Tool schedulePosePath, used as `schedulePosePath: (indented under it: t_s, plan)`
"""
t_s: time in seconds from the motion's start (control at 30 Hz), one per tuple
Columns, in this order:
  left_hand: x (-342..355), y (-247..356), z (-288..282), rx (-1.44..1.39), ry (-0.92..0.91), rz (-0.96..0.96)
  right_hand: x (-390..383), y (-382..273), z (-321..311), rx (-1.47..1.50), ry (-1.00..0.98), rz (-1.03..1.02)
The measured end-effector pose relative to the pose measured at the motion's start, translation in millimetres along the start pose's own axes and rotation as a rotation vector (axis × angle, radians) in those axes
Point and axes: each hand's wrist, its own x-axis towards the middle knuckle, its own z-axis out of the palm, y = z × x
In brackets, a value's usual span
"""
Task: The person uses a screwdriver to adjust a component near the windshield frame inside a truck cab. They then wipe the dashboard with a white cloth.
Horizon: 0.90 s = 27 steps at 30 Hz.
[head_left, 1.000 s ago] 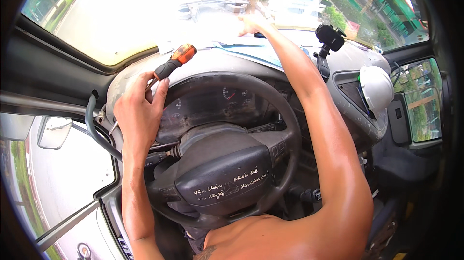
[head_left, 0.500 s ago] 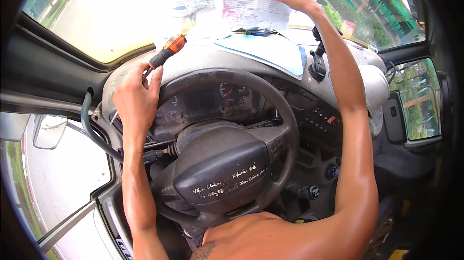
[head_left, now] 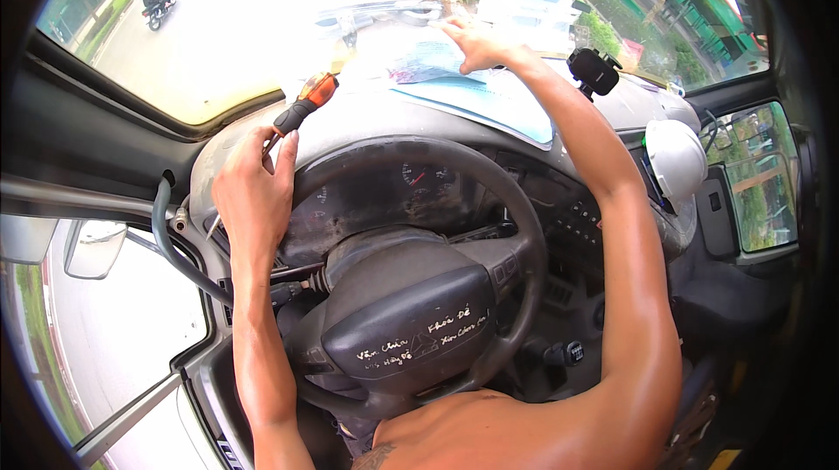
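Note:
My left hand [head_left: 252, 188] is closed around a screwdriver [head_left: 306, 103] with an orange and black handle. The handle points up toward the windscreen, and the thin shaft runs down behind the hand, left of the steering wheel [head_left: 415, 148]. Over the dashboard, my right hand [head_left: 479, 43] is stretched out, fingers apart and holding nothing. Just below and left of it lies a printed paper sheet [head_left: 424, 61], partly washed out by glare. Under that sheet, a light blue folder or sheet [head_left: 502, 107] rests on the dashboard top.
A black phone holder [head_left: 594, 72] stands right of the papers, and a white helmet [head_left: 677, 160] sits at the dashboard's right end. The gear lever [head_left: 572, 353] rises right of the wheel. Outside, a motorcycle [head_left: 157, 6] with a rider is on the road.
My right hand has let go of the printed sheet and come down and left; the sheet now lies on the dashboard. My left hand still grips the screwdriver. A motorcycle has appeared outside.

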Motion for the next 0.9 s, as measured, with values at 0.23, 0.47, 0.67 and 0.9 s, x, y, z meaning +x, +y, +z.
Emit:
schedulePosePath:
  t_s: [0.23, 0.47, 0.67, 0.9]
  plan:
    - [-2.7, -2.4, -2.6, 0.028, 0.047, 0.017, 22.9, -11.2, 22.9, 0.11, -0.052, 0.057]
    - [-2.5, 5.0, 2.4, 0.031, 0.007, -0.037, 55.2, 34.7, 85.0, 0.286, -0.048, 0.15]
    - [-3.9, -7.7, 7.5, 0.019, 0.039, -0.005, 30.7, 10.8, 78.0, 0.281, 0.104, 0.248]
    - [-3.7, -8.5, -0.9, 0.049, 0.017, -0.045, -21.6, 6.4, -18.6, 0.622, 0.393, 0.317]
